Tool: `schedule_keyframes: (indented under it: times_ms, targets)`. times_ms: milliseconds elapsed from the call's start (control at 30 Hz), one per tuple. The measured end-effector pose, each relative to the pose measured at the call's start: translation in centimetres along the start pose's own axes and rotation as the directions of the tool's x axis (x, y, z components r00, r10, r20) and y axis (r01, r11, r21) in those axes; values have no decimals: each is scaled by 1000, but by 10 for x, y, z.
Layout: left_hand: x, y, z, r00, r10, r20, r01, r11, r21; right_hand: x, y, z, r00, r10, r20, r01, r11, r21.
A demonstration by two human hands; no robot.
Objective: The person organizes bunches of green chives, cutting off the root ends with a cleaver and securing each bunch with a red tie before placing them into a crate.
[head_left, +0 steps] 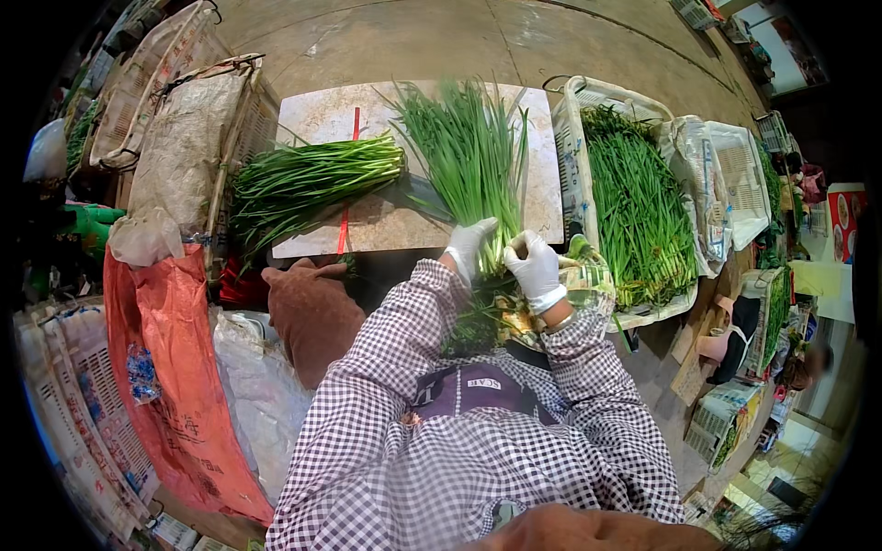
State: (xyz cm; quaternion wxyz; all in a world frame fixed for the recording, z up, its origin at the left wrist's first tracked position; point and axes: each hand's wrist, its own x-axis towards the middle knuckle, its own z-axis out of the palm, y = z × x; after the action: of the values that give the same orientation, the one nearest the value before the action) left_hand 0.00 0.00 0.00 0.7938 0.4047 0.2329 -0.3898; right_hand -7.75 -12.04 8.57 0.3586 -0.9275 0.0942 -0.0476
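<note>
A loose bunch of garlic chives point(469, 151) fans out over the white board, its pale stem ends toward me. My left hand point(471, 248), in a white glove, is closed around those stems near the board's front edge. Just right of the stem ends, my right hand point(537, 268), gloved too, has its fingers pinched together; what lies between them is too small to make out. To the left, a neat bundle of garlic chives point(317, 179) lies across a red strip point(344, 225) on the board point(542, 197). Leafy scraps point(473, 326) sit below my hands, at my lap.
A white plastic crate point(571, 151) packed with garlic chives point(636, 197) stands close on the right, with another white crate point(740, 179) beyond. Left are a sack-covered crate point(184, 151), a red woven sack point(170, 367) and a brown cloth-like thing point(312, 317).
</note>
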Motion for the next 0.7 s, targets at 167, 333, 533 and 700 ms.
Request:
schedule_keyframes:
  times_ms: [167,333,533,700]
  targets:
    - [-23,19,8,996,-90,11,91,995,-49,-33,-27,-35,823,-178,540,81,977,198]
    - [-29,26,4,980,-165,116,180,975,-131,-20,-22,-64,667,24,744,34,998,-62]
    - [-37,31,5,975,-157,157,181,973,-146,25,9,-28,986,88,143,-93,995,28]
    - [-26,26,-1,987,-148,64,149,989,-12,40,5,2,940,209,271,-237,969,73]
